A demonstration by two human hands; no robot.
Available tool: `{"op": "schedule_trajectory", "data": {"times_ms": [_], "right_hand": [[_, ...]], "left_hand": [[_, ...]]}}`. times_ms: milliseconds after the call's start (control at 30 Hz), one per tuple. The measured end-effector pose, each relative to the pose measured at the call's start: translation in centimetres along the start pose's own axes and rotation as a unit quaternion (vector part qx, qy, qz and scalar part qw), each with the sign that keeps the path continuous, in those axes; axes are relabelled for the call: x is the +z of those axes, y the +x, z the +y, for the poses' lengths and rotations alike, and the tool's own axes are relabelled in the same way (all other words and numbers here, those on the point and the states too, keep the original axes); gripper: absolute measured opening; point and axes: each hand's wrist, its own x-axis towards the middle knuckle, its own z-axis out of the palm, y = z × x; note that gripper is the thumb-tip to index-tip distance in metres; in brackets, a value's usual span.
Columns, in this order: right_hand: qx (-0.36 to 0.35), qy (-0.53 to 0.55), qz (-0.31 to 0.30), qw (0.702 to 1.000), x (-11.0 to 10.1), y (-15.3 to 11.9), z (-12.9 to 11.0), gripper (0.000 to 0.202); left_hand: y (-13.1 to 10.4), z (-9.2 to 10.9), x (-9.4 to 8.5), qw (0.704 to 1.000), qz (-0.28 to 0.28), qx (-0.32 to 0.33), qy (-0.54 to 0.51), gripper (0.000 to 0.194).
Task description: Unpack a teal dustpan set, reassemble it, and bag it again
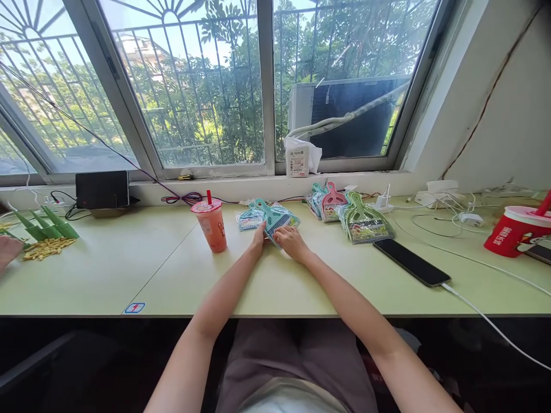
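Note:
Both hands are closed on a teal mini dustpan and brush set (274, 219) in clear packaging, raised slightly over the table. My left hand (259, 235) grips its left edge, and my right hand (293, 241) pinches its lower right part with bent fingers. Just behind it lie more packaged teal sets (249, 218), partly hidden by the held one. To the right are a pile with a pink set (333, 202) on it and another topped by a green set (364, 221).
An orange drink cup (212, 226) stands left of my hands. A phone (412, 262) on a charging cable and a red cup (516, 232) are to the right. Further left are a tablet (102, 190), small yellowish pieces (48, 248) and another person's hand (9, 251).

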Motion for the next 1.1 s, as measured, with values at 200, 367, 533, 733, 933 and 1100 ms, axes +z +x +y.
{"op": "schedule_trajectory", "data": {"times_ms": [200,367,533,733,933,1100], "right_hand": [[-0.015,-0.018,0.045,0.999,-0.4,0.0,0.0,0.018],[-0.035,-0.022,0.08,0.996,-0.6,-0.1,-0.1,0.021],[-0.038,-0.024,0.093,0.995,-0.3,-0.2,-0.1,0.022],[-0.025,-0.018,0.114,0.993,-0.2,0.1,-0.1,0.02],[-0.027,-0.04,0.102,0.994,-0.6,0.3,0.2,0.024],[0.009,-0.018,0.078,0.997,-1.2,0.0,0.1,0.028]], "left_hand": [[-0.1,-0.1,0.1,0.997,0.074,0.001,-0.006,0.032],[-0.1,0.0,-0.2,0.995,0.087,0.006,-0.046,0.028],[-0.3,0.3,-0.1,0.991,0.109,0.003,-0.071,0.028],[0.0,0.6,-0.3,0.983,0.139,-0.002,-0.123,0.029],[0.5,0.6,-0.5,0.976,0.158,0.007,-0.147,0.03],[0.7,0.5,-0.6,0.974,0.16,0.008,-0.162,0.036]]}}
